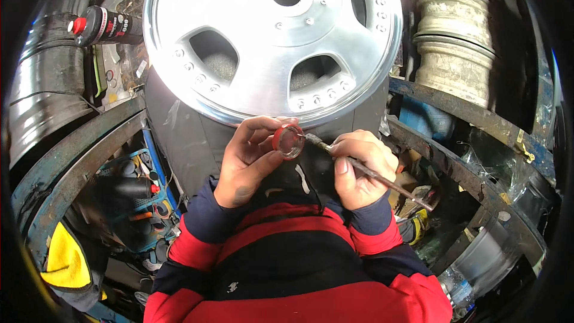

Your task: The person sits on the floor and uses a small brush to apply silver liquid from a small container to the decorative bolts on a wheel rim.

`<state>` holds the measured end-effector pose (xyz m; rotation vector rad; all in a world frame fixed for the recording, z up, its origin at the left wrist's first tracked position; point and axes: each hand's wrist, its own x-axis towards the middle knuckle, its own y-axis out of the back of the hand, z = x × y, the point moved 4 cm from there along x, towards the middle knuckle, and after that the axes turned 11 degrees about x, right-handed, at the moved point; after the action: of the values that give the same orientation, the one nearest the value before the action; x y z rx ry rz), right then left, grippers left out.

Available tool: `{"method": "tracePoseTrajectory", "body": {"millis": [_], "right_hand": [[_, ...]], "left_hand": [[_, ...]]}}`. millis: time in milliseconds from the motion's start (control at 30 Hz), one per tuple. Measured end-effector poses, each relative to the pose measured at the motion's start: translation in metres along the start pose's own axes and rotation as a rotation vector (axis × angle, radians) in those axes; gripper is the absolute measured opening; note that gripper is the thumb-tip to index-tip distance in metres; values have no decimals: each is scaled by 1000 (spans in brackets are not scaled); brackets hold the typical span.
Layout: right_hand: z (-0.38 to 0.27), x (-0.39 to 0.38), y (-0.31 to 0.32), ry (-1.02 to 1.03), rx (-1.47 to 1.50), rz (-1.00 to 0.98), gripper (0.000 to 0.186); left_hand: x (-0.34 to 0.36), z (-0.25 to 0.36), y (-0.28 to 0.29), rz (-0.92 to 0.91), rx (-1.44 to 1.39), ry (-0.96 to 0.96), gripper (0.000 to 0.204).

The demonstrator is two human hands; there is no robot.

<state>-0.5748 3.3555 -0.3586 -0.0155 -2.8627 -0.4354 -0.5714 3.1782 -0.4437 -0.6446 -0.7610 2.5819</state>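
Note:
Between the fingers and thumb of my left hand (251, 158) is a small round red cap (289, 142), tilted so its hollow side faces right. My right hand (363, 170) grips a thin paintbrush (391, 185) like a pen. Its worn handle slants down to the right, and its tip meets the cap's right edge. Just beyond both hands lies a large polished silver wheel rim (269, 30), face up, with a round centre hole, wide openings and small bolts around its edge. What the cap contains is too small to make out.
A dark bottle with a red cap (110, 26) lies left of the rim. Stacked dirty wheel barrels (452, 36) stand at right. Rusty metal frames (472, 167) curve along both sides. A blue basket (146, 203) holds bottles and tools; a yellow cloth (67, 257) hangs at lower left.

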Motion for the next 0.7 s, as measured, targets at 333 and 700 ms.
{"method": "tracePoseTrajectory", "body": {"millis": [333,700], "right_hand": [[2,-6,-3,103,-37,-13,17],[-1,-7,-7,140,-60,-42,13]], "left_hand": [[-3,5,-12,-9,23,5,41],[-5,0,-10,35,9,14,43]]}}
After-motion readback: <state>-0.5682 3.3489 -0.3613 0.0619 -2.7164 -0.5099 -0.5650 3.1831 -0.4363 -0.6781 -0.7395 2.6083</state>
